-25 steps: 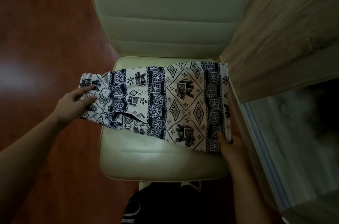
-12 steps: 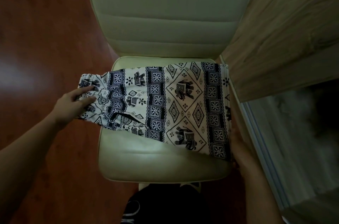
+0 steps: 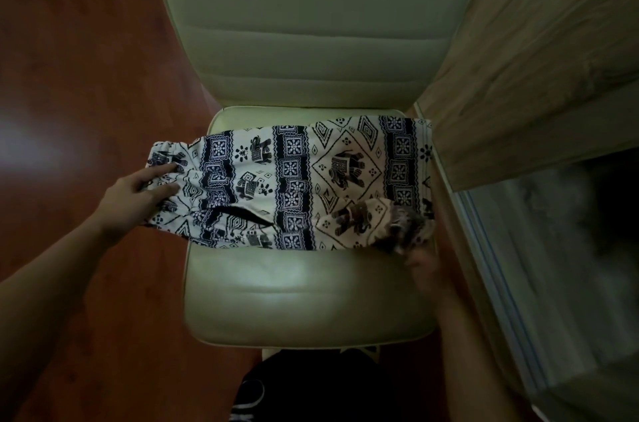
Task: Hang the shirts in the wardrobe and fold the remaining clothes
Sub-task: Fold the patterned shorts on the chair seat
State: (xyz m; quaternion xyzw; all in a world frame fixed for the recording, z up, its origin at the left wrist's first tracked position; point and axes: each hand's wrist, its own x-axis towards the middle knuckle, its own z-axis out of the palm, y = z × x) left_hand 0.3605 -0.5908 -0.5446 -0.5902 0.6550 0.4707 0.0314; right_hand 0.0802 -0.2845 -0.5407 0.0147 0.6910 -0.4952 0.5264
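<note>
The left hand (image 3: 138, 195) lies flat, fingers (image 3: 162, 172) straight and slightly spread, pressing the left end of the pants (image 3: 345, 162). The right hand (image 3: 427, 269) is at the near right corner of the cloth. It is badly smeared, and its fingers are mostly hidden under the fabric. It seems to grip that corner, which stands turned up and curled back over the pattern, but the exact hold cannot be made out. The two hands are well apart, one at each end of the garment.

The pants lie spread across the seat of a pale chair (image 3: 294, 300). Their gathered left end hangs past the seat's edge over the red-brown floor (image 3: 69, 58), and their right end reaches the seat's right side, just beside a wooden panel (image 3: 536, 58). A dark slit shows near the cloth's front edge. The raised corner is too blurred for its print to be read.

Both forearms are cut off by the frame. The space below the panel on the right is dim and indistinct. At the bottom edge a dark garment (image 3: 311, 387) with white print is cut off.
</note>
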